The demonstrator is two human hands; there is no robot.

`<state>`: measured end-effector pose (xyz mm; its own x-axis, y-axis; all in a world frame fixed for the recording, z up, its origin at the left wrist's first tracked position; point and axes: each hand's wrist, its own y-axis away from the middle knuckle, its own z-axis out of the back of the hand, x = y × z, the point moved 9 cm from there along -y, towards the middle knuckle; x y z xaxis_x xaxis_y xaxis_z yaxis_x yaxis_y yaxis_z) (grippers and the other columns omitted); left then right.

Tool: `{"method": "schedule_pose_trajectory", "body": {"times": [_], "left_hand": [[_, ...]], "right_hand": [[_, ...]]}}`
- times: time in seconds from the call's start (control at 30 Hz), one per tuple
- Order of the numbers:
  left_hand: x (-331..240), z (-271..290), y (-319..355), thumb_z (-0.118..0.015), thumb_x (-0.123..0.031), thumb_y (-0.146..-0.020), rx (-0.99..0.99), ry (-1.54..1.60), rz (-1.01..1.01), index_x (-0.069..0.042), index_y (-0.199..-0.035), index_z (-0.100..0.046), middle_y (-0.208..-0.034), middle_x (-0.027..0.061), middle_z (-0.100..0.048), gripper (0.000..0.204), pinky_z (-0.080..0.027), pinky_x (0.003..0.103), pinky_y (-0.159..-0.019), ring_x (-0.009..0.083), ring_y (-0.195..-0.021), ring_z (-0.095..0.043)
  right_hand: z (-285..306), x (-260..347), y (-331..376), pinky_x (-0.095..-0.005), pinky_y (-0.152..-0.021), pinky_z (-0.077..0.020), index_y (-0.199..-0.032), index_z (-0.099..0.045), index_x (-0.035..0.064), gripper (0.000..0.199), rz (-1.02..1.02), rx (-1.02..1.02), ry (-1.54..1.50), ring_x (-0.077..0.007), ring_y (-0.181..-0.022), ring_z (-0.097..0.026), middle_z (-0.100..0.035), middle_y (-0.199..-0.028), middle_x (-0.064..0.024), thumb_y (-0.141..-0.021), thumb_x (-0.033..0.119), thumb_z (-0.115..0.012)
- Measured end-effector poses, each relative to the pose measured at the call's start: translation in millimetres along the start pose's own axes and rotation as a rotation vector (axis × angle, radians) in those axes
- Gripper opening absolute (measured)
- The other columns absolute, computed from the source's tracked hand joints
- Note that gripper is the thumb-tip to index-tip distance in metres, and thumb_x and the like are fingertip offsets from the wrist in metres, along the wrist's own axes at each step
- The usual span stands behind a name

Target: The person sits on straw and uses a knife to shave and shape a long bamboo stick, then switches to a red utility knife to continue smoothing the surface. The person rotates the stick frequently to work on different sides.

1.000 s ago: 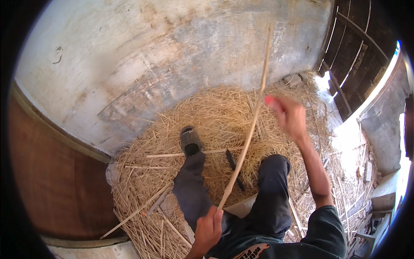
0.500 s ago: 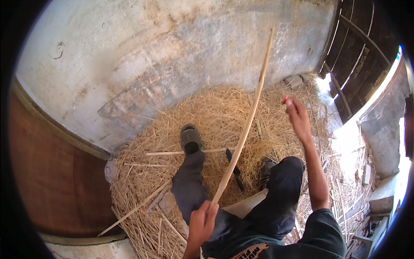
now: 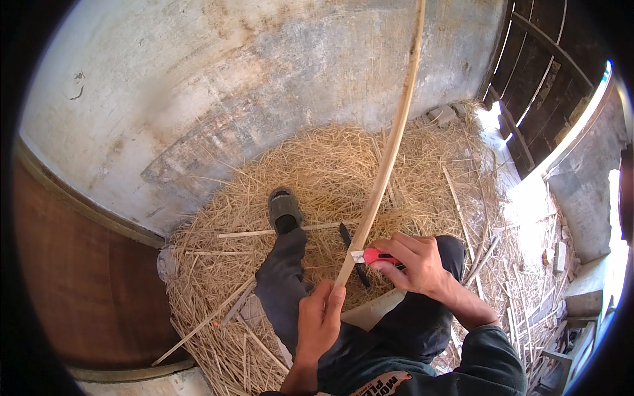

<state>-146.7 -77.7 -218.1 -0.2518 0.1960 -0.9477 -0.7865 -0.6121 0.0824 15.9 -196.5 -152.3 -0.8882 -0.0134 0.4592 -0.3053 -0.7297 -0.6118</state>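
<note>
A long pale wooden stick [image 3: 387, 158] rises from my lap, its top running past the upper edge of the view. My left hand [image 3: 319, 318] is closed around its lower end, thumb lying along the wood. In my right hand [image 3: 416, 265] is a red utility knife [image 3: 378, 256], gripped with the fingers wrapped over its handle. Its short blade meets the stick's right side, a little above my left hand. Behind the stick, a black knife-like tool [image 3: 354, 254] lies on the straw between my legs.
Straw and thin wood strips [image 3: 317, 165] cover the floor around my feet. A stained plaster wall [image 3: 264, 72] stands ahead, with a brown panel [image 3: 92, 264] at left. Dark wooden boards [image 3: 548, 79] are at far right. My shoe [image 3: 284, 208] rests on the straw.
My right hand has come down and inward from above the straw, bringing the utility knife against the stick. The stick's top has risen out of view; my left hand keeps its hold.
</note>
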Motion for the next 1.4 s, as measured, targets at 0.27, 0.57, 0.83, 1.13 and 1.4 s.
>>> {"method": "schedule_pose_trajectory", "body": {"times": [0.27,0.57,0.83,1.13,1.4], "left_hand": [[-13,3,3,-0.062,-0.025,-0.109,-0.098,-0.082,-0.04,0.0,-0.092,-0.062,-0.06,0.0122,-0.052,0.031,-0.04,0.037,-0.051,0.0189,-0.05,-0.053],[-6,4,9,-0.061,-0.028,-0.11,-0.098,-0.142,0.002,0.0,-0.094,-0.063,-0.061,0.0141,-0.055,0.033,-0.043,0.039,-0.051,0.0238,-0.051,-0.059],[12,5,26,-0.061,-0.026,-0.11,-0.056,-0.15,0.072,0.0,-0.094,-0.063,-0.061,0.0138,-0.055,0.031,-0.042,0.037,-0.051,0.0216,-0.05,-0.055],[33,10,60,-0.06,-0.025,-0.11,-0.038,-0.085,0.186,0.001,-0.085,-0.057,-0.06,0.0022,-0.04,0.036,-0.03,0.032,-0.051,0.0058,-0.06,-0.036],[63,11,115,-0.057,-0.031,-0.11,0.104,0.064,0.266,0.003,-0.113,-0.07,-0.092,0.0206,-0.069,0.037,-0.05,0.043,-0.079,0.0291,-0.082,-0.063]], "right_hand": [[4,5,-4,-0.0332,-0.049,-0.0515,-0.108,-0.078,0.0105,0.032,0.011,-0.029,0.09,-0.0195,-0.058,-0.067,-0.069,-0.08,-0.0011,-0.087,0.032,-0.086],[6,-7,-7,-0.034,-0.05,-0.0527,-0.107,-0.078,0.0117,0.027,0.005,-0.055,0.08,-0.021,-0.06,-0.069,-0.071,-0.081,-0.0015,-0.087,0.03,-0.086],[22,-31,-17,-0.0335,-0.055,-0.0557,-0.105,-0.081,0.0113,0.022,-0.115,-0.086,0.11,-0.0212,-0.066,-0.073,-0.078,-0.088,-0.0063,-0.089,0.025,-0.085],[51,-109,-43,-0.0348,-0.065,-0.0599,-0.109,-0.082,0.0072,0.023,-0.212,-0.166,0.14,-0.0243,-0.074,-0.077,-0.08,-0.096,-0.0118,-0.093,0.024,-0.081],[170,-338,-67,-0.0388,-0.064,-0.0528,-0.118,-0.08,0.0076,0.045,-0.498,-0.489,0.423,-0.0201,-0.064,-0.065,-0.074,-0.077,-0.013,-0.106,0.047,-0.062]]}}
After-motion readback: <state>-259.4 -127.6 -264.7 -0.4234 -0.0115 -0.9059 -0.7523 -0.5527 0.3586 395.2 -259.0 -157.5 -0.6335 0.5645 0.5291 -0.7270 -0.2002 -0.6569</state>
